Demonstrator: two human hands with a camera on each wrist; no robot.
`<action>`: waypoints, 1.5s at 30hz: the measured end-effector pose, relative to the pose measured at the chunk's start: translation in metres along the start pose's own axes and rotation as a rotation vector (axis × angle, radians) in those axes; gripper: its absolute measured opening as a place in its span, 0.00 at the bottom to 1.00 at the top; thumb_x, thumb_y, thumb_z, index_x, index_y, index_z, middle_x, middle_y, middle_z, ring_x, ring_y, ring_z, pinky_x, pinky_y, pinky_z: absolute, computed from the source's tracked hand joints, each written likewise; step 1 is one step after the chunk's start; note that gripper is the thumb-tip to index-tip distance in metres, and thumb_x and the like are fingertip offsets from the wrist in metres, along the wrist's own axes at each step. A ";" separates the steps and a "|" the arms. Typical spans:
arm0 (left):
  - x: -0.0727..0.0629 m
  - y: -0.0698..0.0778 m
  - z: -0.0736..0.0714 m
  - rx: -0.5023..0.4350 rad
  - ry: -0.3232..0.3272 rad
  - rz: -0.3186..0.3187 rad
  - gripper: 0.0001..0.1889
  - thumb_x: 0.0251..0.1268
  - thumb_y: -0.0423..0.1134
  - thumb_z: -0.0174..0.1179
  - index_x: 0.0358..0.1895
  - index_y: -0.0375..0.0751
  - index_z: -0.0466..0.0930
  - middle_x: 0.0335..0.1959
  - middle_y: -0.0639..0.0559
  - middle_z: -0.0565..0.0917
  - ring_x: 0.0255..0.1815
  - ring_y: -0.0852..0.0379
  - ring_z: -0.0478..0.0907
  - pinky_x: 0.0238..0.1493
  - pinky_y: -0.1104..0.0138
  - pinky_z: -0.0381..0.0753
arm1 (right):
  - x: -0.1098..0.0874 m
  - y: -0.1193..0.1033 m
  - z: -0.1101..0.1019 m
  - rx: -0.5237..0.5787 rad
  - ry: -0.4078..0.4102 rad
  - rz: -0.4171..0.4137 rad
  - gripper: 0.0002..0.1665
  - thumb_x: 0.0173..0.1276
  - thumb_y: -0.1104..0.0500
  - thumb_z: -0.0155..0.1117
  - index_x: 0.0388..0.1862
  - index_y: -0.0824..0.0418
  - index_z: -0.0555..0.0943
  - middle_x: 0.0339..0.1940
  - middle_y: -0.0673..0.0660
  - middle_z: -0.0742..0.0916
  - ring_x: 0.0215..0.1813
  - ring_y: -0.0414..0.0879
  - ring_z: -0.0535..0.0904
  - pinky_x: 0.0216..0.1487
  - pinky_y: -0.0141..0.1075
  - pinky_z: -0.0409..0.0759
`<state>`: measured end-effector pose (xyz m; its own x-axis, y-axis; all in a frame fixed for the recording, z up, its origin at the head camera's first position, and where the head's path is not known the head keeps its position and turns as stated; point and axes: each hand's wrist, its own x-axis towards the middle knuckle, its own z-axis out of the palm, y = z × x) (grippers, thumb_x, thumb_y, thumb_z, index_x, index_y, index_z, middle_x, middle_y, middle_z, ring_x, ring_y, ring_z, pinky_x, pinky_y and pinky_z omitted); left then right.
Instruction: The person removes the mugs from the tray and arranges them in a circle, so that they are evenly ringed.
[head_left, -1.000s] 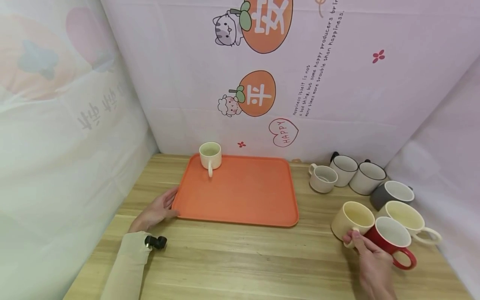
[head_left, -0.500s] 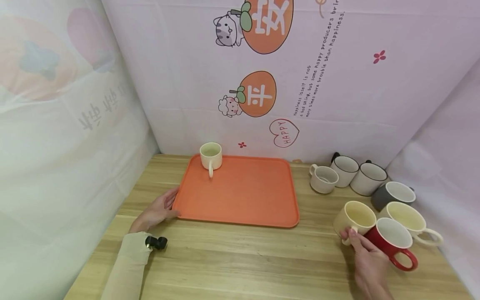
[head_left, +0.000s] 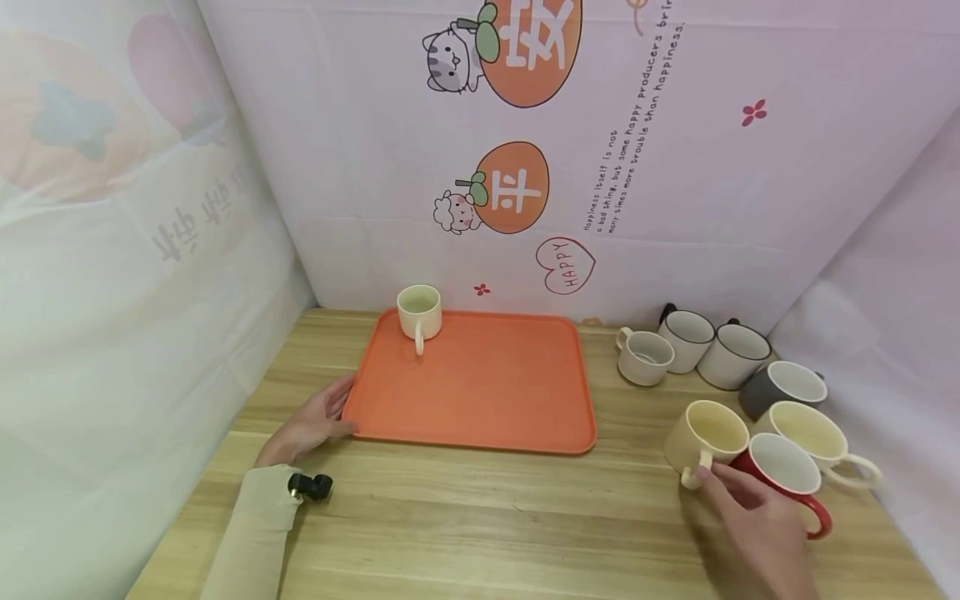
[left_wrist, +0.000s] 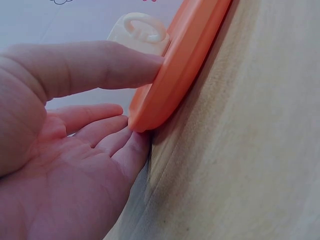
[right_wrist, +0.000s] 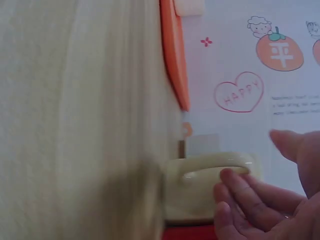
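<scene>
My left hand (head_left: 307, 425) lies at the near left corner of the orange tray (head_left: 480, 383). In the left wrist view its thumb touches the rim, while its mostly straight fingers (left_wrist: 115, 132) meet the outer edge. A pale yellow mug (head_left: 705, 437) stands upright at the right, handle toward me. My right hand (head_left: 765, 517) is beside that handle, fingertips at the loop. Seen from the right wrist, the thumb is spread away from the handle (right_wrist: 217, 162). A red mug (head_left: 783, 462) is partly hidden behind the right hand.
A small cream mug (head_left: 420, 312) stands on the tray's far left corner. Along the right are a low whitish cup (head_left: 645, 358), two black-rimmed white mugs (head_left: 686, 342), a dark grey mug (head_left: 780, 387) and another yellow mug (head_left: 806, 433). Printed cloth hangs behind the wooden table (head_left: 480, 525).
My right hand has loosened from the yellow mug's handle and shifted slightly right, now covering part of the red mug. The yellow mug stays about where it was. My left hand and the tray have not moved.
</scene>
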<state>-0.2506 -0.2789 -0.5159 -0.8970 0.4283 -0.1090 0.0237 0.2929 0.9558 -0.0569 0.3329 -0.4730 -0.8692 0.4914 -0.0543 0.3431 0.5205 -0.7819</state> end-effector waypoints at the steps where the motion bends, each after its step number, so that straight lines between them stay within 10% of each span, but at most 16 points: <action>1: 0.000 0.000 0.000 0.000 -0.002 0.002 0.53 0.67 0.25 0.67 0.87 0.33 0.38 0.89 0.33 0.41 0.89 0.31 0.38 0.83 0.60 0.59 | -0.002 -0.001 -0.004 -0.064 0.015 -0.054 0.32 0.68 0.33 0.73 0.61 0.52 0.89 0.35 0.28 0.90 0.37 0.15 0.77 0.39 0.17 0.71; 7: 0.001 0.000 0.000 -0.001 0.000 0.003 0.53 0.66 0.25 0.67 0.87 0.32 0.39 0.89 0.33 0.41 0.89 0.31 0.38 0.84 0.55 0.57 | -0.005 -0.024 -0.013 -0.093 0.071 -0.321 0.27 0.65 0.46 0.80 0.60 0.56 0.89 0.37 0.26 0.90 0.37 0.11 0.79 0.38 0.11 0.75; 12: 0.001 -0.001 -0.001 -0.006 0.003 0.000 0.53 0.66 0.25 0.67 0.87 0.33 0.39 0.89 0.34 0.41 0.89 0.31 0.39 0.84 0.53 0.56 | 0.009 -0.057 0.001 -0.123 0.023 -0.465 0.28 0.64 0.45 0.81 0.61 0.52 0.88 0.51 0.48 0.94 0.45 0.08 0.74 0.44 0.11 0.74; 16: 0.001 0.000 0.000 -0.007 0.005 -0.002 0.53 0.66 0.25 0.67 0.87 0.33 0.39 0.89 0.34 0.41 0.89 0.32 0.39 0.85 0.49 0.53 | 0.020 -0.085 0.027 -0.111 -0.024 -0.632 0.29 0.63 0.50 0.82 0.62 0.54 0.88 0.55 0.56 0.93 0.52 0.24 0.83 0.52 0.08 0.70; 22: 0.002 -0.001 -0.001 0.009 -0.003 0.014 0.53 0.67 0.26 0.67 0.86 0.31 0.39 0.88 0.33 0.41 0.89 0.31 0.38 0.84 0.59 0.58 | 0.042 -0.127 0.079 -0.069 -0.166 -0.780 0.33 0.64 0.53 0.81 0.67 0.60 0.84 0.59 0.60 0.91 0.61 0.60 0.88 0.62 0.51 0.87; 32: -0.001 0.000 -0.001 -0.004 0.011 0.004 0.53 0.67 0.25 0.67 0.86 0.32 0.39 0.89 0.33 0.41 0.89 0.32 0.39 0.84 0.58 0.57 | 0.064 -0.204 0.184 0.053 -0.448 -0.747 0.36 0.68 0.46 0.77 0.71 0.58 0.81 0.67 0.59 0.87 0.69 0.55 0.84 0.70 0.53 0.83; 45: 0.001 0.000 0.001 -0.012 0.004 0.000 0.53 0.68 0.26 0.67 0.87 0.33 0.39 0.89 0.33 0.41 0.89 0.32 0.39 0.80 0.70 0.63 | 0.076 -0.242 0.304 0.224 -0.529 -0.519 0.38 0.69 0.49 0.77 0.73 0.62 0.79 0.70 0.64 0.85 0.71 0.60 0.81 0.72 0.52 0.82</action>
<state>-0.2507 -0.2780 -0.5166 -0.8990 0.4246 -0.1073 0.0187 0.2820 0.9592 -0.3141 0.0320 -0.4763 -0.9728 -0.2050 0.1081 -0.1859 0.4117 -0.8922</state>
